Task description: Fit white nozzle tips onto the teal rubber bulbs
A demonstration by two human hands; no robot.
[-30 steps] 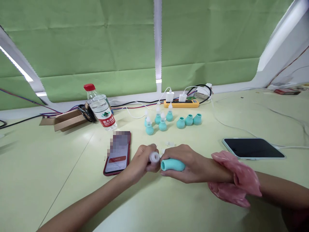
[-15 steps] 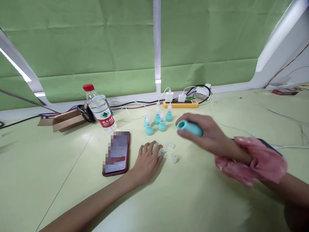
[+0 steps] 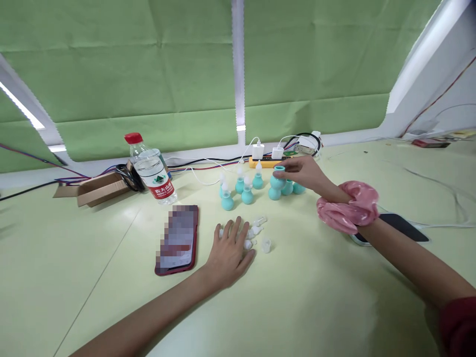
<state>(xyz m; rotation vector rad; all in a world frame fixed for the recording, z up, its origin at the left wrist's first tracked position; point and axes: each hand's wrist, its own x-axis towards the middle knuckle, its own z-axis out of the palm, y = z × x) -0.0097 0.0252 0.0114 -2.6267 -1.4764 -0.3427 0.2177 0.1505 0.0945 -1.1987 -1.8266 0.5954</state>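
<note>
My right hand [image 3: 304, 174] reaches to the back of the table, its fingers pinched on a teal rubber bulb [image 3: 278, 179] that stands upright among other open teal bulbs [image 3: 295, 188]. A pink scrunchie [image 3: 347, 206] sits on that wrist. To the left of them stand several teal bulbs with white tips [image 3: 240, 190]. My left hand [image 3: 229, 249] lies flat on the table, fingers spread over several small clear plastic tips [image 3: 256, 233]. A red phone [image 3: 177, 240] lies just left of that hand.
A water bottle with a red cap [image 3: 150, 169] stands at the back left beside an open cardboard box [image 3: 92, 188]. A yellow power strip [image 3: 266, 159] with chargers and cables runs along the back. A dark tablet [image 3: 397, 225] lies under my right forearm.
My right hand carried the teal bulb away from my left hand to the back group and set it upright there. My left hand let go of the white tip and flattened on the table.
</note>
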